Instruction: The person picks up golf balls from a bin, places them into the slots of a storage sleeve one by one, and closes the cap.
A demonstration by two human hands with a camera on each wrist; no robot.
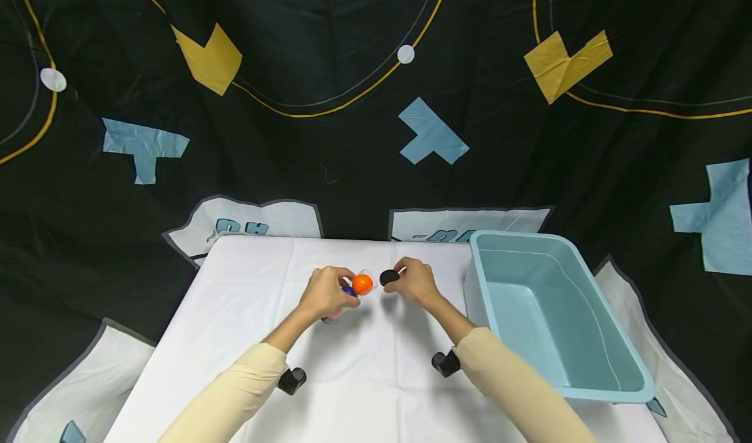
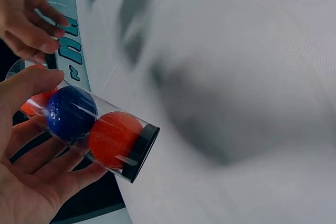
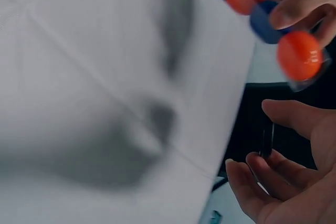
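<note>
1. Left hand, closest to its wrist camera, grips a clear tube with fingers and thumb curled round it.
2. Tube contents: orange ball at the black-capped end, blue ball beside it, another orange ball at the open end.
3. Right hand pinches a black cap just right of the tube's open end.
4. Light blue bin sits right of the right hand on the white cloth.

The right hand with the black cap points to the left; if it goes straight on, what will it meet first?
Most likely the open end of the clear tube, where an orange ball sits, held by the left hand. The right hand pinches the black cap facing it across a small gap, though depth is uncertain.
</note>
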